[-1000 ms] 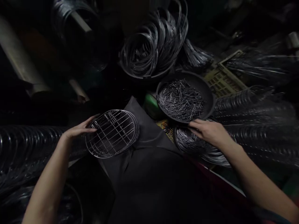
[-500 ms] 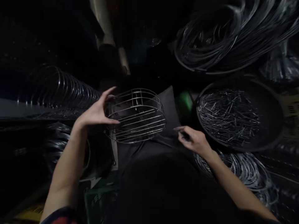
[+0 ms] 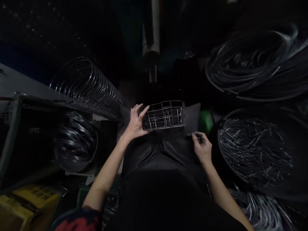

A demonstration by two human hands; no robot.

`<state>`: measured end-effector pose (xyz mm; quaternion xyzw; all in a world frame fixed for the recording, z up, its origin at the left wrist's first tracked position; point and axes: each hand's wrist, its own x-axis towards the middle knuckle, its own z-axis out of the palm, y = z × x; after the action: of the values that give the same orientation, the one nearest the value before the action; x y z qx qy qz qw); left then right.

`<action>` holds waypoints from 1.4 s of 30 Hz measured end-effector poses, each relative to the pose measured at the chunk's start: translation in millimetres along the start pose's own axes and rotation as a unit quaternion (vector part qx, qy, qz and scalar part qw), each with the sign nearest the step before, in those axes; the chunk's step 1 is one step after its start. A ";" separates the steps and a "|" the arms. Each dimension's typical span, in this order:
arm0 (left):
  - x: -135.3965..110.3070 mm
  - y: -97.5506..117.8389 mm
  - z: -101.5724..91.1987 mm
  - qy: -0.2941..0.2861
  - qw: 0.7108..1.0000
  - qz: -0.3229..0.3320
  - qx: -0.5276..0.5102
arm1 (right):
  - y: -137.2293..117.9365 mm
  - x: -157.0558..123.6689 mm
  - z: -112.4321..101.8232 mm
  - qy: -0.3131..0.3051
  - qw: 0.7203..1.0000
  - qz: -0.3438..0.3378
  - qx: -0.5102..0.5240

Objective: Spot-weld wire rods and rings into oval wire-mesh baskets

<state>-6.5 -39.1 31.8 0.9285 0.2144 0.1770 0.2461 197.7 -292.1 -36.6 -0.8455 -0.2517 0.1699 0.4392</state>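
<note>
My left hand (image 3: 136, 122) grips the left rim of a round wire basket (image 3: 165, 115), which stands on the dark cloth over my lap (image 3: 168, 154). My right hand (image 3: 202, 146) rests on the cloth just right of the basket, fingers pinched on a short thin wire piece (image 3: 192, 135). A wide dark pan (image 3: 255, 150) full of short wire pieces lies to the right of that hand.
A long row of stacked wire rings (image 3: 86, 86) lies at the left, with a bundle of rings (image 3: 74, 141) below it. Large wire coils (image 3: 255, 67) fill the upper right. A yellow crate (image 3: 31, 199) sits lower left, and a green object (image 3: 205, 117) lies beside the cloth.
The view has swung left. My left hand has turned the basket from nearly flat-on to upright on my lap. My right hand left the wire bundle and came in beside the basket with a wire.
</note>
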 end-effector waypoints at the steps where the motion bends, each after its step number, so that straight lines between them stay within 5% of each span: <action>1: -2.4 -0.8 1.7 0.017 1.000 -0.003 -0.003 | 6.6 -3.7 5.2 0.002 1.000 0.011 0.009; 4: -8.0 -1.9 5.2 0.057 0.998 -0.015 -0.017 | 18.9 -13.0 12.9 -0.012 1.000 0.024 0.014; 7: -8.3 -1.0 4.4 0.049 0.998 -0.028 -0.021 | 0.8 -12.8 4.1 -0.029 0.997 0.055 0.051; 10: -4.4 0.6 -0.4 0.026 0.999 -0.022 -0.014 | -54.9 -1.1 -12.7 -0.087 0.990 0.040 0.104; 12: -1.2 1.6 -3.8 0.012 1.000 -0.020 -0.006 | -101.3 12.6 -17.3 -0.197 0.976 -0.018 0.092; 14: 1.8 3.2 -6.4 0.002 1.000 -0.022 0.000 | -142.3 28.7 -12.1 -0.317 0.944 -0.079 0.046; 16: 4.9 5.1 -9.3 0.000 1.000 -0.018 0.004 | -170.5 42.6 0.9 -0.358 0.923 -0.141 -0.020; 19: 11.5 6.9 -17.0 0.013 1.000 0.000 -0.001 | -186.6 51.5 22.0 -0.303 0.899 -0.269 -0.169; 21: 17.3 6.1 -25.1 0.019 1.000 0.005 -0.007 | -185.0 51.3 30.3 -0.268 0.855 -0.359 -0.261; 25: 31.0 1.5 -41.0 0.015 1.000 0.002 -0.007 | -174.9 56.3 33.3 -0.224 0.793 -0.473 -0.312; 33: 57.8 -6.9 -45.5 0.051 0.998 0.036 -0.009 | -178.0 93.8 32.7 -0.153 0.776 -0.562 -0.242; 42: 64.9 -10.2 -39.8 0.061 0.998 0.028 -0.006 | -180.1 108.4 35.1 -0.158 0.766 -0.581 -0.224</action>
<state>27.9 15.6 73.3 0.9202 0.2014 0.2412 0.2335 218.5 -118.9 85.8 -0.5733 -0.7915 -0.0481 0.2065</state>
